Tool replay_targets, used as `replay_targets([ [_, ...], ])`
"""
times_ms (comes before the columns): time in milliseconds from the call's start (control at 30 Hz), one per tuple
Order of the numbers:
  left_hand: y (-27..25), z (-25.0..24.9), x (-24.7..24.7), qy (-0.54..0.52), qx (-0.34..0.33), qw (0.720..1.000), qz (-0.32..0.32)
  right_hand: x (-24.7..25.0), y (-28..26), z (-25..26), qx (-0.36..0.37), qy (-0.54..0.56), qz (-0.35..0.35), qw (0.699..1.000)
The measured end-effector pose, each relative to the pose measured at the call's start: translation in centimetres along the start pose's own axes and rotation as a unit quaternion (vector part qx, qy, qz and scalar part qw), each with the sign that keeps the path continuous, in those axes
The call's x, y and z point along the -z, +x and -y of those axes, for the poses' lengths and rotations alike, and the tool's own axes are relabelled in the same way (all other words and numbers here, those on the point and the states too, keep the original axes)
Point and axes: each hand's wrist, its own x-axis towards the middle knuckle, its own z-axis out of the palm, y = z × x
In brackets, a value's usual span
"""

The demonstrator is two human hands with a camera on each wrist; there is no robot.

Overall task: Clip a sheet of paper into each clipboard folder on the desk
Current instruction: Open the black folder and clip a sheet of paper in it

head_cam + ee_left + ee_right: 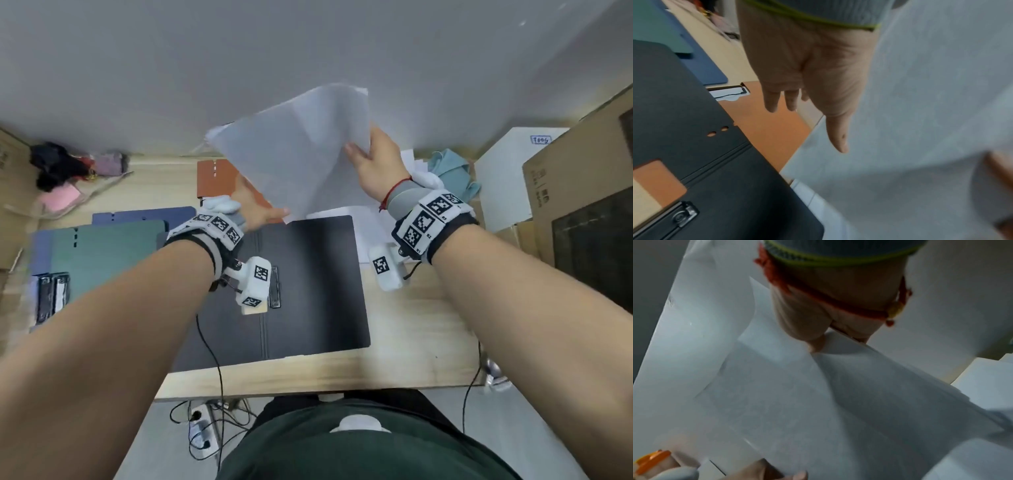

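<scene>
A white sheet of paper is held up, curling, above the back of the desk. My right hand grips its right edge, thumb on the near side. My left hand pinches the lower left corner under the thumb. Below lies an open black clipboard folder, no paper under its metal clip. An orange folder lies behind it. Green and blue folders lie to the left.
More white sheets lie right of the black folder. A teal cloth, a white box and cardboard boxes crowd the right side. A heap of fabric sits back left. A grey wall closes the back.
</scene>
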Motion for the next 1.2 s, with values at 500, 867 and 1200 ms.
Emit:
replay_targets([
  [500, -3.1, 0.6, 2.2, -0.125, -0.062, 0.987, -0.076, -1.9, -1.8, -1.6, -0.106, 0.251, 0.042, 0.961],
  [867, -3.7, 0.3, 0.8, -0.050, -0.029, 0.996, -0.074, -2.0, -3.0, -4.5, -0.164, 0.241, 0.053, 0.955],
  [1200, -4.5, 1.3, 0.1, -0.014, -0.037, 0.999, -0.009, -2.6, -4.3, -7.4, -0.215, 0.129, 0.109, 0.962],
])
